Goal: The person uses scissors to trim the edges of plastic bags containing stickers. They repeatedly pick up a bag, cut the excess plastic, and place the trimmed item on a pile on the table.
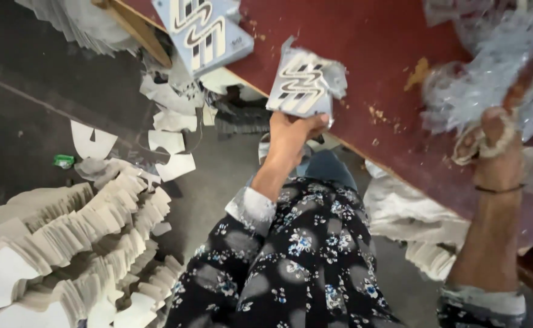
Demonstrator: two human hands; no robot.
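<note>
Lap: floral dark cloth (297, 267) fills the frame at 6 o'clock, nearest my lens, with a rolled pale cuff on the left forearm.
Left hand: my left hand (291, 130) sits just above centre, fingers pinched shut on the lower edge of a small white cut piece (303, 85) printed with dark wavy stripes. That piece hangs over the table edge, tilted.
Right hand: my right hand (491, 140) is at 3 o'clock, motion-blurred, closed on a crumpled clear plastic wrap (491, 79) lying over the table. A thin band circles the wrist.
Table edge: the dark red table (388, 54) runs from 12 o'clock down to 4 o'clock; its pale edge passes just under the left hand. Chips and scuffs mark the top.
Second piece: another striped cut piece (203, 30) lies at 12 o'clock, half off the edge.
Open room: bare grey floor (23, 103) shows at 9 to 10 o'clock, and a narrow strip between lap and table.
Stacks: fanned stacks of white cut sheets (78, 237) crowd 7 to 8 o'clock; loose offcuts (169, 143) scatter at 10 o'clock.
Under table: white scraps (412, 218) pile at 4 o'clock.
</note>
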